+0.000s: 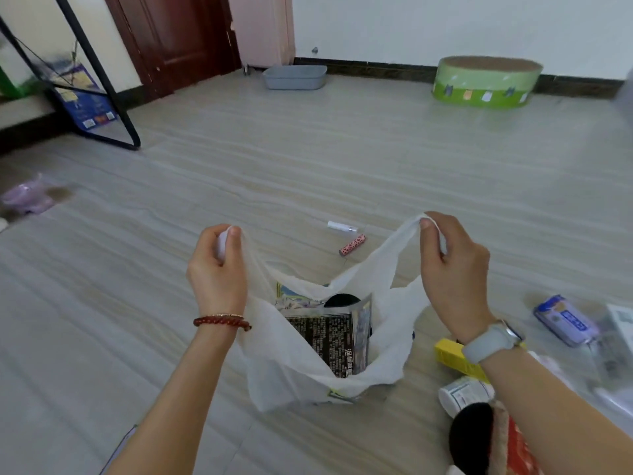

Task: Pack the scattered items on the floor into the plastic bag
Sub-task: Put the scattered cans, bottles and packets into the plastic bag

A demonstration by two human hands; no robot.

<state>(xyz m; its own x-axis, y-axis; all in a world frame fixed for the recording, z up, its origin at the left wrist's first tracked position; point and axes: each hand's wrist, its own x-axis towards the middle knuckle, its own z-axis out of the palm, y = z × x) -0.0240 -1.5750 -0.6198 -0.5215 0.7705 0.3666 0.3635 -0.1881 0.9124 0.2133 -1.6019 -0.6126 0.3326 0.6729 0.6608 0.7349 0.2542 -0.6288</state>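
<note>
Head view, as we record it: white plastic bag (291, 368), thin and crumpled, mouth open, a printed foil packet (329, 334) inside, standing on the floor (308, 173). Our left hand (217, 265) and right hand (452, 265) each pinch one handle, bag hanging between them.

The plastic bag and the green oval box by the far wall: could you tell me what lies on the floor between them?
In the head view, a pink patterned tube and a small white bottle lie just beyond the plastic bag; past them the floor is bare up to the green oval box.

Thin matt plastic bag (342, 368), glossy foil packet (329, 334) — perhaps, wood-look floor (308, 166)
</note>
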